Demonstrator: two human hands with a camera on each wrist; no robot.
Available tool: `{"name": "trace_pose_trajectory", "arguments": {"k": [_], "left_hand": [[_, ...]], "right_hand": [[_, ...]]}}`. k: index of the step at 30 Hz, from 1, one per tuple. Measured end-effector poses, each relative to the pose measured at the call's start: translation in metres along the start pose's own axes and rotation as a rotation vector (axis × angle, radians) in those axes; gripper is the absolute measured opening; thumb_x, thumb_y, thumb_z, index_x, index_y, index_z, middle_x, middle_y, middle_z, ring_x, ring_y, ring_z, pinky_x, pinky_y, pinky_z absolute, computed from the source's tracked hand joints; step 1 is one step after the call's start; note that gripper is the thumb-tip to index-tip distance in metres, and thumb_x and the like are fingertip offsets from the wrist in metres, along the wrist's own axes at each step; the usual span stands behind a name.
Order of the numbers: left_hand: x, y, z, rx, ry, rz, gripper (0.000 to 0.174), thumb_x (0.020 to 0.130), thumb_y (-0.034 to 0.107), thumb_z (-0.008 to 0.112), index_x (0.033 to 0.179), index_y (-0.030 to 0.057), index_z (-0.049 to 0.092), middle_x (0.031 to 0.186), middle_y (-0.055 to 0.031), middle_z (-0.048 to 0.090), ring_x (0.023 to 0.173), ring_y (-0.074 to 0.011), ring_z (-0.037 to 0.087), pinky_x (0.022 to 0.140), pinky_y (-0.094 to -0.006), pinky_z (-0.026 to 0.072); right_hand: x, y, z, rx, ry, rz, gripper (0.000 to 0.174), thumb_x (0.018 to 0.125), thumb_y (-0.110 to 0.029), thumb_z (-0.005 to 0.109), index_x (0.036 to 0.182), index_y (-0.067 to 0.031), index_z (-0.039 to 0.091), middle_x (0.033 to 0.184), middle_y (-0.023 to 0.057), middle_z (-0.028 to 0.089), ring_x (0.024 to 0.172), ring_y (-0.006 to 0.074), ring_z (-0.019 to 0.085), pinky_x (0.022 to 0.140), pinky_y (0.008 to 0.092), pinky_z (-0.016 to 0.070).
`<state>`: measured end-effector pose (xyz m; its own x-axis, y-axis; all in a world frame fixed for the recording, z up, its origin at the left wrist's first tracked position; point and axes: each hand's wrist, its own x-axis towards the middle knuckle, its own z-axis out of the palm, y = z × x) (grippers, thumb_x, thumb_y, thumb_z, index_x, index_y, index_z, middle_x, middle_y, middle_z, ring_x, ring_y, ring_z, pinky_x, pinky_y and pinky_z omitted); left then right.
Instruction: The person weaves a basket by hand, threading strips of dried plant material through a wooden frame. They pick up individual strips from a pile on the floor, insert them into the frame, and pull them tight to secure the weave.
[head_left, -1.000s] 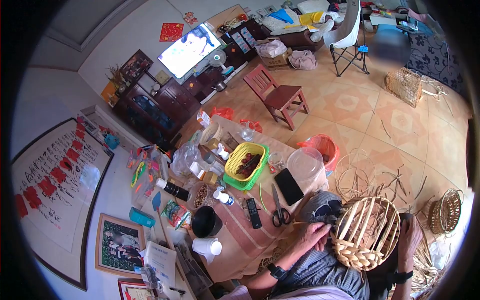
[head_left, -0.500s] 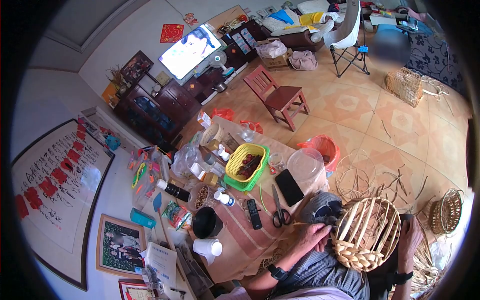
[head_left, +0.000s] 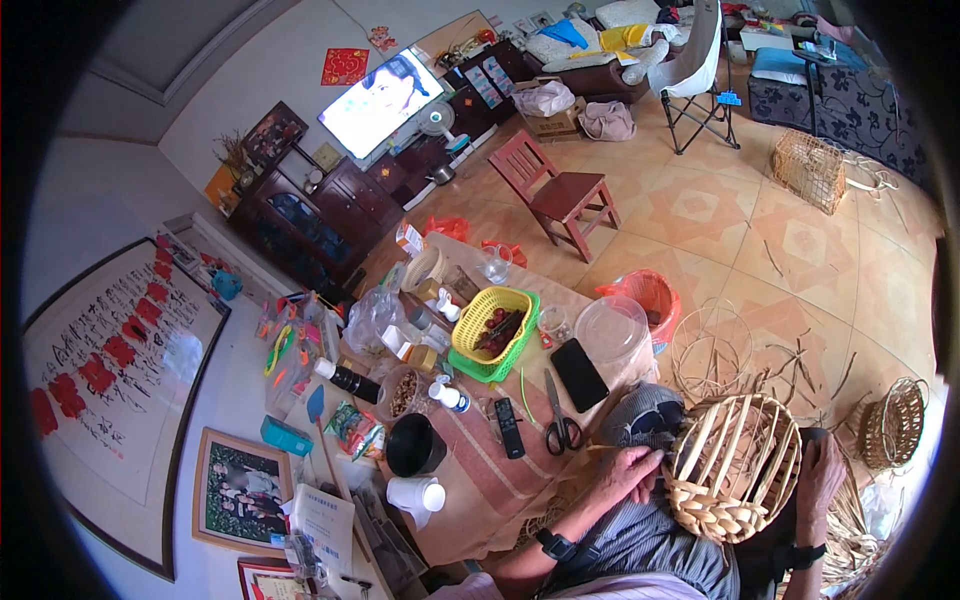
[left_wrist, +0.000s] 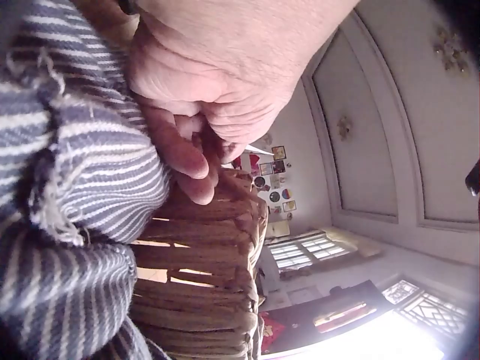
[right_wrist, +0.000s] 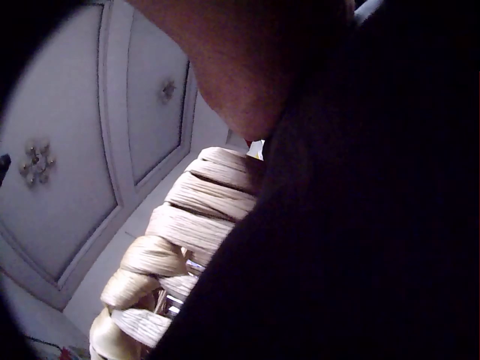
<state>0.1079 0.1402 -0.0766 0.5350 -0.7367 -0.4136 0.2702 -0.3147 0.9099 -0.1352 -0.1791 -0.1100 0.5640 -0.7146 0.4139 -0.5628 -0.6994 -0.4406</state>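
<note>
The hand [right_wrist: 247, 82] is seen above the basket [right_wrist: 202, 199], whose pale strips are partly hidden by dark cloth [right_wrist: 360, 217].

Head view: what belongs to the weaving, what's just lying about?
Likely in the job:
- basket at the lap
- loose straw beside it
- scissors, possibly

Apparently just lying about:
- phone
- remote
- black cup
- yellow fruit basket
- red chair

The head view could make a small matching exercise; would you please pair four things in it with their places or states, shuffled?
1. Wooden chair
2. Scissors
3. Television
4. Thick-slatted basket

A. Between the left hand and the right hand
B. Lit up
C. On the tiled floor
D. Between the remote and the phone

Pairs: 1-C, 2-D, 3-B, 4-A
</note>
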Motion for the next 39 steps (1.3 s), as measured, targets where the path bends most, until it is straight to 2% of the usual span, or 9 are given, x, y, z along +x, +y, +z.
{"name": "trace_pose_trajectory", "arguments": {"k": [2, 11, 16, 25, 29, 32, 39], "left_hand": [[-0.0001, 0.0008, 0.0001, 0.004, -0.002, -0.002, 0.047, 0.11, 0.046, 0.056, 0.087, 0.0059, 0.063, 0.069, -0.0022, 0.065, 0.051, -0.0108, 0.065, 0.042, -0.0207, 0.048], [-0.0012, 0.0031, 0.0011, -0.002, 0.001, -0.011, 0.048, 0.11, 0.047, 0.056, 0.087, 0.0058, 0.062, 0.07, -0.0023, 0.065, 0.051, -0.011, 0.065, 0.042, -0.0209, 0.0475], [-0.0009, 0.0037, 0.0015, 0.003, 0.008, -0.018, 0.047, 0.11, 0.048, 0.055, 0.088, 0.0063, 0.062, 0.07, -0.002, 0.065, 0.05, -0.011, 0.065, 0.042, -0.0204, 0.0471], [0.005, -0.0044, -0.0026, -0.025, -0.016, -0.015, 0.037, 0.11, 0.041, 0.057, 0.101, 0.0058, 0.061, 0.07, -0.0023, 0.066, 0.05, -0.0114, 0.066, 0.04, -0.021, 0.0486], [0.0036, -0.0024, -0.0025, -0.016, -0.015, -0.016, 0.036, 0.11, 0.039, 0.058, 0.099, 0.0053, 0.061, 0.07, -0.0021, 0.066, 0.051, -0.0112, 0.066, 0.041, -0.0209, 0.0486], [0.0022, 0.0015, -0.0022, -0.013, -0.014, -0.023, 0.036, 0.11, 0.039, 0.058, 0.098, 0.0051, 0.061, 0.071, -0.0021, 0.066, 0.051, -0.0111, 0.066, 0.041, -0.0209, 0.0487], [0.0006, 0.0043, -0.0028, -0.03, -0.024, -0.03, 0.036, 0.11, 0.039, 0.058, 0.098, 0.0051, 0.061, 0.071, -0.0024, 0.066, 0.052, -0.0112, 0.066, 0.042, -0.021, 0.0491]], "right_hand": [[-0.0013, 0.0035, 0.0042, -0.004, 0.043, -0.042, 0.014, 0.102, -0.012, 0.062, 0.103, 0.0008, 0.058, 0.092, 0.024, 0.062, 0.084, 0.0453, 0.061, 0.071, 0.0531, 0.0461], [-0.0005, 0.0031, 0.0014, -0.009, -0.022, 0.002, 0.013, 0.101, -0.012, 0.062, 0.099, -0.0005, 0.056, 0.089, 0.0228, 0.061, 0.082, 0.0449, 0.061, 0.069, 0.0531, 0.0456], [0.0013, -0.0038, -0.0041, 0.011, -0.023, 0.018, 0.015, 0.101, -0.014, 0.062, 0.101, -0.0001, 0.058, 0.092, 0.0246, 0.063, 0.086, 0.0456, 0.062, 0.074, 0.0533, 0.0478], [0.0001, 0.0001, -0.0026, 0.004, -0.019, 0.005, 0.015, 0.102, -0.014, 0.062, 0.102, -0.0001, 0.059, 0.094, 0.0244, 0.065, 0.087, 0.0453, 0.063, 0.074, 0.0528, 0.049], [0.0009, -0.0023, -0.0031, 0.006, -0.005, 0.006, 0.014, 0.101, -0.014, 0.063, 0.102, -0.0003, 0.059, 0.094, 0.0244, 0.065, 0.087, 0.0454, 0.063, 0.074, 0.053, 0.049], [0.0006, -0.0023, -0.0007, -0.003, 0.056, -0.037, 0.014, 0.099, -0.011, 0.064, 0.099, 0.001, 0.057, 0.09, 0.0242, 0.06, 0.082, 0.0457, 0.06, 0.07, 0.053, 0.0454], [0.0006, 0.0002, 0.0029, 0.028, 0.038, -0.009, 0.013, 0.1, -0.011, 0.063, 0.098, 0.001, 0.057, 0.091, 0.025, 0.061, 0.083, 0.0468, 0.06, 0.07, 0.0536, 0.0454]]}}
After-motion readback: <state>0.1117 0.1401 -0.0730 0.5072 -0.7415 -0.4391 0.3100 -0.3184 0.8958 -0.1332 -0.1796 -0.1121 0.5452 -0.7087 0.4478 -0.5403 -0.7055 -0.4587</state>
